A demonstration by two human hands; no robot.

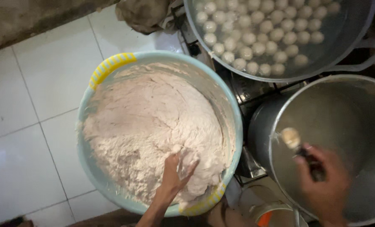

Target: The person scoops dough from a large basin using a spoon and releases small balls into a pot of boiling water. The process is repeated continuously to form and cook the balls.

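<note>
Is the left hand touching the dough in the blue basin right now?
Touching. The head view shows the left hand with its fingers sunk into the pale dough near the blue basin's front edge.

Dim, warm indoor light; soft glare on the white floor tiles (36, 96) left of the dough basin (111, 63). Right of the basin the spoon-holding hand (322, 185) is motion-blurred.

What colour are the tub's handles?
Yellow with white stripes, on the handles in the head view.

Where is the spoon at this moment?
In the head view the spoon is on the right, held in the right hand over the open metal pot, just right of the pale blue basin of paste.
</note>
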